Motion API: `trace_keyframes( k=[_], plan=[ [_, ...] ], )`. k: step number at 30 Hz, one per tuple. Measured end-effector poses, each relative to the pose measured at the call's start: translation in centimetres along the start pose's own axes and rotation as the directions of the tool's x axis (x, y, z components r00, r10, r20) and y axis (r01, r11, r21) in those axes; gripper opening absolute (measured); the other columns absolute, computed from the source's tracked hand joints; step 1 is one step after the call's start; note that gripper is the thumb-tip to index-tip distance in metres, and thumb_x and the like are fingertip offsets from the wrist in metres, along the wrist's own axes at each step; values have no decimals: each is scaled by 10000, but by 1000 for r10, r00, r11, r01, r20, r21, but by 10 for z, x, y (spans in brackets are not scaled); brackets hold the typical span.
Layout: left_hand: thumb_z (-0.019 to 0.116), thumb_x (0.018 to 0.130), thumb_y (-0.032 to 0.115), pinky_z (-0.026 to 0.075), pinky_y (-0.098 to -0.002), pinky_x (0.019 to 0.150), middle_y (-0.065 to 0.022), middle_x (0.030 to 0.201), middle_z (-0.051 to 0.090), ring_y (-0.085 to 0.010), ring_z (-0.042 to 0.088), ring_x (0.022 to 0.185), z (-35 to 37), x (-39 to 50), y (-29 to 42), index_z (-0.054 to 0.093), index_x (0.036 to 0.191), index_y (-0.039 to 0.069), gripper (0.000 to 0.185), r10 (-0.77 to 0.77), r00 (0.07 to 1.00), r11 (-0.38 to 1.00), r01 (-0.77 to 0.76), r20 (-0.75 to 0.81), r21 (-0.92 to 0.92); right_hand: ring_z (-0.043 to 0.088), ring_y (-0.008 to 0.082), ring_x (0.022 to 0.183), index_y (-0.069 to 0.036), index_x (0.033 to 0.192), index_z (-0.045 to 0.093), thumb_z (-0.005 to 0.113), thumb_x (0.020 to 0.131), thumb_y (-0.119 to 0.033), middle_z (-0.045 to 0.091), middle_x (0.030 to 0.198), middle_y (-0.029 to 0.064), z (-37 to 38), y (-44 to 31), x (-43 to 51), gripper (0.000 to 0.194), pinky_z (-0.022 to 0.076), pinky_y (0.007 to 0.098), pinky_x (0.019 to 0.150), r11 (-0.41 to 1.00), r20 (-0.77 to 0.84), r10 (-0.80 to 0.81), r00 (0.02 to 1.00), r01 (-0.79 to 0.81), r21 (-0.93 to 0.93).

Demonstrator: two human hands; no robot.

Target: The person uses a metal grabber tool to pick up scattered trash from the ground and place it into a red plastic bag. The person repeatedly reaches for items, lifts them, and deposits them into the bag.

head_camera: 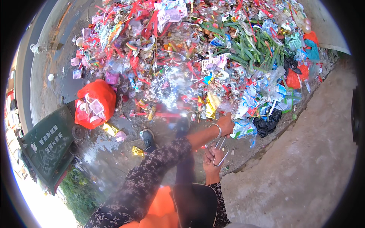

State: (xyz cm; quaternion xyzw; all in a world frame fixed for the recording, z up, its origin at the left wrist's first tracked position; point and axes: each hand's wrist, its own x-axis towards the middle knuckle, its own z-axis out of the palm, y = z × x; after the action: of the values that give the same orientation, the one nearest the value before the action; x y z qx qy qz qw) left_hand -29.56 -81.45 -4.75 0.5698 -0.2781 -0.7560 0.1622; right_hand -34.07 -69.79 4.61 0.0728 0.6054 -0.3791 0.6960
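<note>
Long metal tongs (236, 104) reach from my hands up into a broad heap of mixed waste (176, 68). My left hand (226, 124), with a metal bangle at its wrist, is closed around the shafts partway along. Lower down, my right hand (212, 158) holds the looped handles. The far ends of the tongs lie among plastic bags and wrappers, below green leafy stalks (253, 48); whether they grip anything cannot be made out. Close to my left hand lie a blue-and-white plastic bag (242, 129) and a black plastic bag (267, 124).
A red bag (109, 97) of white plastic containers stands left of the heap. Beyond it is a green wheeled bin (48, 145) bearing writing. A concrete surface (291, 168) borders the right side. My shoe (148, 139) is on wet ground near gold wrappers (138, 151).
</note>
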Motion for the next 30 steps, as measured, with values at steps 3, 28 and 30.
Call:
trace_keyframes(
  k=[3, 28, 30],
  plan=[
    [497, 861, 110, 457, -331, 359, -120, 606, 613, -185, 587, 410, 0, -35, -20, 376, 1118, -38, 321, -49, 992, 999, 48, 113, 17, 317, 52, 499, -55, 943, 525, 543, 807, -110, 343, 634, -50, 7, 26, -32, 148, 286, 208, 412, 994, -44, 92, 995, -94, -48],
    [519, 841, 186, 512, -402, 668, -217, 785, 625, -327, 642, 725, -274, 13, 16, 575, 951, -53, 268, 308, 771, 707, 206, -557, 676, 297, 30, 444, -78, 733, 456, 574, 810, -95, 334, 587, -67, 199, 35, 81, 142, 261, 204, 396, 908, 589, 309, 747, -416, 51],
    [527, 825, 171, 497, -437, 813, -293, 940, 630, -367, 641, 916, -213, 23, 14, 590, 969, -68, 287, 139, 779, 885, 179, -611, 430, 331, 38, 469, -77, 731, 463, 579, 809, -98, 373, 601, -48, 147, 26, 83, 142, 275, 195, 411, 901, 599, 294, 745, -425, 86]
  ],
)
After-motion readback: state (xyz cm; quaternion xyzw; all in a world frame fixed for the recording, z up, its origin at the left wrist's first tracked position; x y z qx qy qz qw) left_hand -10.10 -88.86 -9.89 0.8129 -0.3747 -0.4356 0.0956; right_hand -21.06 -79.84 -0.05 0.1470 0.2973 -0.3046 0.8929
